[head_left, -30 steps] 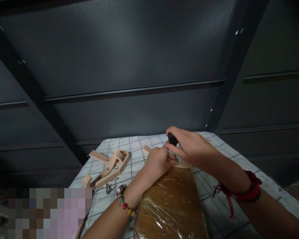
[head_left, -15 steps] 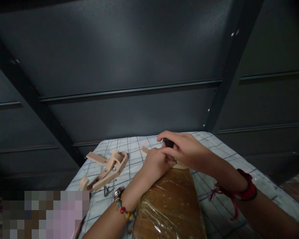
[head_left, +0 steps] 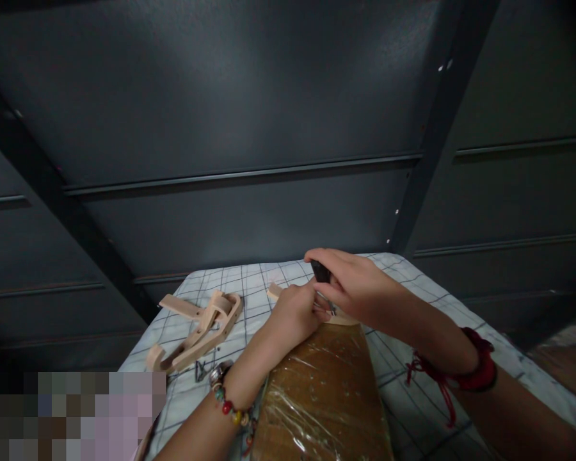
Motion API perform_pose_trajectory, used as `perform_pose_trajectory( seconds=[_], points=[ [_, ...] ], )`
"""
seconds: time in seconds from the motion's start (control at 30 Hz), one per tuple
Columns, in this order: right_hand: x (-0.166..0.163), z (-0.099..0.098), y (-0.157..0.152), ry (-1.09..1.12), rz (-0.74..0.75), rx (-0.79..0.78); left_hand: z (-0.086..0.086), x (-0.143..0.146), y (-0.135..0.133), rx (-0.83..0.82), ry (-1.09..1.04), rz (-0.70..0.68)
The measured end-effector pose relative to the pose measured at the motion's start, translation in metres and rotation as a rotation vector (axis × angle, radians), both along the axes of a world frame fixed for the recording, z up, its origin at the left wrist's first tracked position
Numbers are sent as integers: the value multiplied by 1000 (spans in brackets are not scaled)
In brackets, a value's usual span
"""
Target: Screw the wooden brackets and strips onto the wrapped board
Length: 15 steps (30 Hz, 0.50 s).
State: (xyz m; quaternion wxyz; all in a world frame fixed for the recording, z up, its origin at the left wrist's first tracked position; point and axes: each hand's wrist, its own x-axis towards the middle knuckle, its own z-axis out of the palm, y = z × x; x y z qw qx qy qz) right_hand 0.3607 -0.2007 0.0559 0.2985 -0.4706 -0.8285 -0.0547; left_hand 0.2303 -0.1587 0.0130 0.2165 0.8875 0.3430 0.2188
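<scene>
Two hands meet at the far end of the wrapped board (head_left: 324, 390) on the checked worktop (head_left: 249, 282): the right hand (head_left: 360, 288) has its grip closed round a black screwdriver (head_left: 321, 272), the left hand (head_left: 295, 314) pinches the pale wood piece (head_left: 274, 291) beside its tip.

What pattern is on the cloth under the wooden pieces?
The cloth is white with thin dark grid lines; seen best in the head view.

White, dark-checked cloth (head_left: 249, 285); brown board (head_left: 324, 390)
</scene>
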Motion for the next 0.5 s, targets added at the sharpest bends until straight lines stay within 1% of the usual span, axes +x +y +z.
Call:
perform_pose_trajectory(
  seconds=[0.1, 0.23, 0.4, 0.5],
  points=[
    [2, -6, 2, -70, -16, 35, -3, -1, 2, 33, -11, 0],
    [3, -9, 2, -107, -42, 62, -7, -1, 4, 34, -56, -17],
    [1, -9, 1, -114, -66, 44, -1, -4, 2, 35, -6, -72],
    [2, -10, 3, -77, -68, 22, 2, -8, 2, 51, 27, -112]
  ],
)
